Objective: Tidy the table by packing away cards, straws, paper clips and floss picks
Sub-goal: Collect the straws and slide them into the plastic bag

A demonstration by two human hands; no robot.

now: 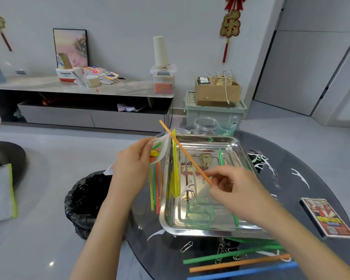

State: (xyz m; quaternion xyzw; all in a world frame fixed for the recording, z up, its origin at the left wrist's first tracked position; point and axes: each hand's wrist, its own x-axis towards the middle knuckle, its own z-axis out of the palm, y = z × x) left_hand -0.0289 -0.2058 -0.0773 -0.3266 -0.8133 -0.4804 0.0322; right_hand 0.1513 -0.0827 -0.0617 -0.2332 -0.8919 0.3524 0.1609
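My left hand [132, 166] holds up a clear plastic straw bag [160, 149] by its mouth, with several coloured straws [156, 184] hanging down inside. My right hand [232, 186] pinches an orange straw [185, 153] that slants up towards the bag's mouth. Below lies a steel tray [169, 217] with yellow straws [175, 174], a green straw [221, 156], paper clips [188, 198], a floss pick [187, 188] and a small green cup [200, 214]. Green, orange and blue straws [236, 261] lie on the glass table's front with loose paper clips [186, 246]. A card box [327, 217] sits at right.
Clear jars [205, 126] stand behind the tray on the dark round glass table [291, 164]. A black bin bag [85, 201] sits on the floor left of the table. White floss picks [301, 176] lie on the table's right side. A low cabinet runs along the back wall.
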